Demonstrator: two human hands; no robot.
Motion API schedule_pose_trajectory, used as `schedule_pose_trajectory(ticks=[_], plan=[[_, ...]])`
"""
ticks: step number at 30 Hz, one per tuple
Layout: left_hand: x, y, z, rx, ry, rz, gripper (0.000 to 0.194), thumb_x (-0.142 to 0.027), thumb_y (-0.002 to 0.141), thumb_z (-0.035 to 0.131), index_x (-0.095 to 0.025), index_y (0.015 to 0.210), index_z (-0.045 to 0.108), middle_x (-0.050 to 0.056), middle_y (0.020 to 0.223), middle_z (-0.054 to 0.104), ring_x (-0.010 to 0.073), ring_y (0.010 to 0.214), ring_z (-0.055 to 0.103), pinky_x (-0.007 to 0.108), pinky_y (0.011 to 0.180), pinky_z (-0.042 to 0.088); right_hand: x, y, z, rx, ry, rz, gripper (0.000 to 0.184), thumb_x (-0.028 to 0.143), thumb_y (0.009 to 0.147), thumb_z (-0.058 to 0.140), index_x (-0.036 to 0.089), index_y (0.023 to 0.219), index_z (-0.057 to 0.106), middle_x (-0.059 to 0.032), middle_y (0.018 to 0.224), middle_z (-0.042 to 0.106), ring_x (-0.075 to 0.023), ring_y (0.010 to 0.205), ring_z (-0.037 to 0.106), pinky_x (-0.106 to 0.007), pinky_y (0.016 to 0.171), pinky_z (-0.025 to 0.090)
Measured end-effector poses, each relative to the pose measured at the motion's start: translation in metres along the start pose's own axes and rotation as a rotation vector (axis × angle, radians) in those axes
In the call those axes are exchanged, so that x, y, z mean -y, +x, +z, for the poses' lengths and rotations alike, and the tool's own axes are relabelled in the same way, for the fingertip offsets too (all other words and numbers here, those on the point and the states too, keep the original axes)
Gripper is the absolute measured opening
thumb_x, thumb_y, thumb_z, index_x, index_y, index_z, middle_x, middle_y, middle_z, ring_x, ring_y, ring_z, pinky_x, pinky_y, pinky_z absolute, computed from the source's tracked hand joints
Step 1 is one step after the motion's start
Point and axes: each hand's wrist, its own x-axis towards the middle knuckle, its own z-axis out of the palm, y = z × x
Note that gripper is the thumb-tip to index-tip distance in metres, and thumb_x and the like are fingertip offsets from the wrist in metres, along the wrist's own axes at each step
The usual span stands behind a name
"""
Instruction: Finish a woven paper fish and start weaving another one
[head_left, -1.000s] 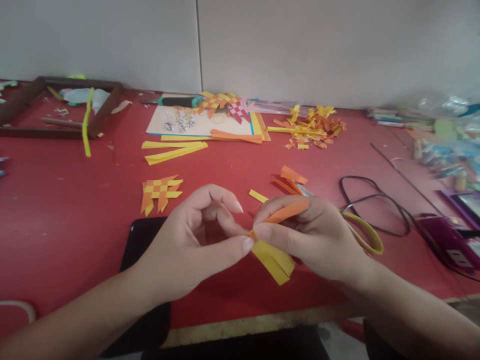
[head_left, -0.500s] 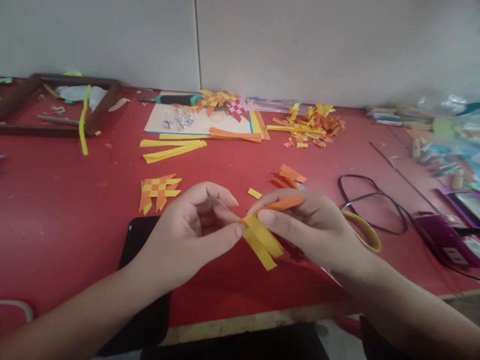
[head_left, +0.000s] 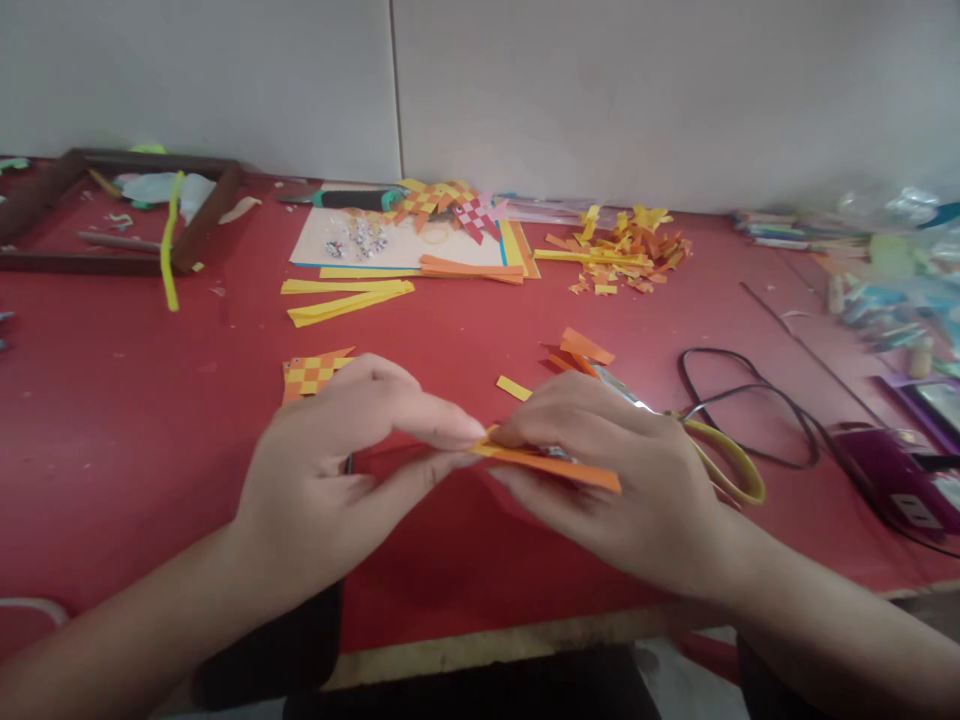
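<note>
Between my two hands is a small weave of orange and yellow paper strips [head_left: 551,466], seen nearly edge-on, with an orange strip pointing right. My left hand [head_left: 352,450] pinches its left end between thumb and fingertips. My right hand [head_left: 607,460] has its fingers on the upper side near the middle; its thumb is beneath. A finished woven paper fish [head_left: 309,375], orange and yellow, lies behind my left hand and is partly covered by it. Scissors with a yellow handle [head_left: 731,465] lie by my right hand, partly hidden. A short yellow paper piece [head_left: 513,388] rests just beyond.
Yellow strips [head_left: 349,300] and orange strips [head_left: 472,268] lie farther back, near a pile of paper scraps [head_left: 622,250]. A wooden frame [head_left: 90,262] stands at the far left. A black cable [head_left: 750,405] loops at right beside a purple box [head_left: 900,480]. A dark phone-like slab [head_left: 277,640] is under my left arm.
The paper weave has been turned, so its hanging yellow strips no longer show and the orange strip points lower right. My left fingers have closed onto its end.
</note>
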Motion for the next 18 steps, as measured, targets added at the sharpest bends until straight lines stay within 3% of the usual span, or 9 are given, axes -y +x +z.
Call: schedule_pose_trajectory(ticks=[4, 5, 8, 11, 14, 18], plan=[[0.015, 0.004, -0.014, 0.062, 0.213, 0.43, 0.035, -0.006, 0.08, 0.068, -0.032, 0.103, 0.069, -0.004, 0.086, 0.076, 0.0172, 0.078, 0.064, 0.032, 0.075, 0.052, -0.006, -0.007, 0.001, -0.062, -0.277, -0.16, 0.022, 0.007, 0.086, 0.06, 0.021, 0.103, 0.065, -0.0073, 0.098, 0.071, -0.021, 0.087, 0.064, -0.039, 0.082, 0.052], [0.021, 0.004, -0.015, 0.144, 0.258, 0.462, 0.034, -0.007, 0.082, 0.066, -0.031, 0.105, 0.069, -0.003, 0.091, 0.077, 0.0177, 0.081, 0.065, 0.032, 0.076, 0.052, -0.008, -0.008, -0.001, -0.073, -0.328, -0.155, 0.027, 0.004, 0.084, 0.059, 0.021, 0.105, 0.065, -0.0082, 0.101, 0.07, -0.0214, 0.09, 0.063, -0.039, 0.084, 0.051], [0.038, 0.002, -0.012, 0.271, 0.407, 0.498, 0.028, -0.008, 0.09, 0.053, -0.028, 0.1, 0.071, 0.002, 0.087, 0.077, 0.0187, 0.079, 0.068, 0.032, 0.073, 0.051, -0.016, -0.011, -0.012, -0.09, -0.403, -0.092, 0.033, 0.001, 0.082, 0.057, 0.019, 0.109, 0.064, -0.0095, 0.105, 0.068, -0.0225, 0.094, 0.062, -0.04, 0.087, 0.049], [0.05, -0.004, -0.006, 0.423, 0.48, 0.467, 0.032, -0.009, 0.095, 0.043, -0.021, 0.098, 0.072, 0.007, 0.09, 0.076, 0.0202, 0.08, 0.069, 0.034, 0.075, 0.054, -0.035, -0.007, -0.024, -0.04, -0.435, -0.028, 0.024, 0.007, 0.087, 0.055, 0.02, 0.104, 0.065, -0.0079, 0.101, 0.069, -0.022, 0.093, 0.063, -0.04, 0.087, 0.048], [0.054, -0.013, -0.002, 0.446, 0.529, 0.412, 0.03, -0.009, 0.094, 0.044, -0.017, 0.102, 0.072, 0.012, 0.097, 0.075, 0.0229, 0.088, 0.07, 0.041, 0.085, 0.056, -0.062, 0.001, -0.027, 0.128, -0.444, 0.098, 0.017, 0.017, 0.092, 0.051, 0.021, 0.096, 0.067, -0.0057, 0.093, 0.072, -0.0212, 0.09, 0.065, -0.037, 0.08, 0.05], [0.052, -0.026, 0.001, 0.416, 0.569, 0.346, 0.028, -0.013, 0.093, 0.048, -0.016, 0.11, 0.07, 0.014, 0.108, 0.074, 0.0265, 0.101, 0.07, 0.052, 0.1, 0.051, -0.089, 0.014, -0.014, 0.397, -0.387, 0.258, 0.015, 0.03, 0.09, 0.058, 0.019, 0.089, 0.069, -0.0051, 0.088, 0.073, -0.0201, 0.084, 0.066, -0.033, 0.074, 0.048]])
